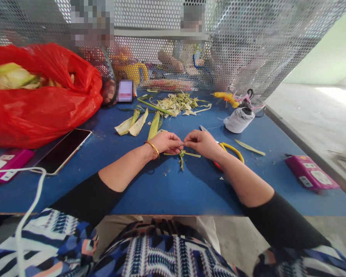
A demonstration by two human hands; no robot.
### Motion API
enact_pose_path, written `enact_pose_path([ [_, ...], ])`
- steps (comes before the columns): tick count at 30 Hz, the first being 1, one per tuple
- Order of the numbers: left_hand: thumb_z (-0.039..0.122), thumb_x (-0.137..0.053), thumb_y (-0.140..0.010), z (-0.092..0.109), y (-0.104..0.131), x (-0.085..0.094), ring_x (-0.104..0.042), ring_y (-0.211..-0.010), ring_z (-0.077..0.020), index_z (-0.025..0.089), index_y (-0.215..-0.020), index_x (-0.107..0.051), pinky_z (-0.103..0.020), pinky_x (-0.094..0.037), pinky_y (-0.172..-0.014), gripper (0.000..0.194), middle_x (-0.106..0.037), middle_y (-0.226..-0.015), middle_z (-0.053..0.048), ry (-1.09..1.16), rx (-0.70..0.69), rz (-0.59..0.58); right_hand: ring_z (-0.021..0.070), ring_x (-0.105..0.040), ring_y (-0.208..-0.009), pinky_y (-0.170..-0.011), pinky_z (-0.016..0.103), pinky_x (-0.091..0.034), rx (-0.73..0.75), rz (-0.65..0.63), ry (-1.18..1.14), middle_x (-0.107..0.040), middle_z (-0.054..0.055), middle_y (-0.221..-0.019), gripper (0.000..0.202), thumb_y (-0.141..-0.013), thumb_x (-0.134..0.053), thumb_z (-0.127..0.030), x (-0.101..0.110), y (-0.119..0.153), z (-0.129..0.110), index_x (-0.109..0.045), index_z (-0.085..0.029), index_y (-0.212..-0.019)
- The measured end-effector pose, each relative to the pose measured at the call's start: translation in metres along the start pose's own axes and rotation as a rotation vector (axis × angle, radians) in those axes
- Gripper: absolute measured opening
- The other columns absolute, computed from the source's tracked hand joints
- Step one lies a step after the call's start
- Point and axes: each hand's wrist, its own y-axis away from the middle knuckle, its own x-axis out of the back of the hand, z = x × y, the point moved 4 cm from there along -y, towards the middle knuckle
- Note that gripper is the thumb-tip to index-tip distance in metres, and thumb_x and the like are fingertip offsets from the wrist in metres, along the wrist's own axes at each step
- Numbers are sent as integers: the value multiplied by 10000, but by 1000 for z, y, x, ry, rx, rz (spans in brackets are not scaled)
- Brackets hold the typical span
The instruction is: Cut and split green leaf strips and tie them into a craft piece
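My left hand (169,143) and my right hand (200,143) meet at the fingertips over the middle of the blue table. Both are pinched closed; what lies between the fingertips is too small to make out. Just below them hangs or lies a small knotted piece of green husk (181,161), with thin strips sticking out sideways. Partly under my right wrist are scissors (233,149) with yellow and red handles. Behind my left hand lies a pale green husk leaf (153,127). A cone of white thread (239,120) stands beyond my right hand, a fine thread trailing from it.
A red plastic bag (60,104) of husks fills the left side, near a dark phone (65,151). Small husk pieces (177,104) are heaped at the back, before a perforated metal screen (236,50). A yellow glue gun (226,99) and a magenta pack (311,173) are right.
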Motion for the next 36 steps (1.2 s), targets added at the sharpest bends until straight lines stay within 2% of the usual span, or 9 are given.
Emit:
enact_pose_path([
  [8, 130, -847, -699, -1, -2, 3, -623, -519, -76, 130, -686, -617, -206, -531, -584, 231, -683, -590, -1, 43, 13, 24, 105, -498, -612, -611, 262, -357, 26, -82, 10, -624, -16, -678, 121, -753, -694, -270, 2, 4, -4, -701, -176, -677],
  [15, 107, -884, -622, -1, -5, 4, -611, -505, -77, 124, -681, -633, -198, -497, -543, 258, -649, -556, 13, 43, -21, 12, 95, -532, -603, -597, 247, -386, 73, -95, -52, -635, -29, -683, 72, -746, -667, -237, 1, 3, -1, -667, -179, -703],
  [17, 88, -864, -633, 0, -4, 4, -607, -504, -80, 123, -678, -634, -202, -488, -540, 236, -647, -554, 10, 33, -34, 23, 103, -574, -621, -616, 255, -443, 14, -11, -191, -686, -9, -786, 73, -745, -640, -196, 1, 1, 3, -648, -179, -816],
  [19, 68, -834, -652, 2, -3, 5, -601, -503, -83, 124, -676, -634, -207, -477, -535, 209, -646, -551, 8, 5, -55, 39, 103, -608, -620, -640, 271, -498, -43, 39, -342, -724, 19, -908, 213, -728, -592, -115, -3, 0, 6, -605, -183, -930],
  [21, 54, -814, -660, 4, -2, 5, -595, -503, -85, 129, -673, -628, -210, -466, -531, 201, -646, -550, 9, -31, -87, 55, 104, -626, -611, -647, 280, -525, -61, 5, -415, -737, 34, -946, 287, -703, -559, -54, -11, 0, 6, -575, -184, -959],
  [25, 66, -815, -635, 6, -3, 6, -580, -509, -88, 149, -660, -613, -224, -463, -554, 220, -645, -560, 14, -104, -174, 72, 113, -651, -669, -649, 252, -516, -34, -53, -362, -736, 23, -874, 287, -696, -533, -2, -20, -1, 5, -581, -181, -915],
  [28, 67, -781, -640, 8, -4, 9, -590, -548, -109, 170, -647, -620, -244, -469, -600, 191, -643, -578, 11, -228, -282, 127, 113, -656, -702, -655, 238, -506, -19, -48, -313, -730, 12, -832, 263, -715, -520, -2, -21, -2, 8, -583, -184, -893],
  [32, 76, -722, -678, 14, 0, 8, -633, -663, -167, 195, -646, -660, -277, -449, -669, 138, -666, -645, -16, -516, -483, 236, 112, -651, -677, -650, 241, -503, -14, -29, -281, -731, 4, -821, 224, -731, -526, -26, -21, -3, 12, -587, -193, -866],
  [36, 99, -665, -740, 17, 6, 2, -652, -750, -221, 205, -665, -662, -310, -418, -722, 130, -667, -677, -35, -800, -565, 320, 102, -617, -575, -603, 237, -483, -57, 8, -284, -700, -18, -748, 166, -751, -562, -65, -21, -2, 11, -593, -195, -849],
])
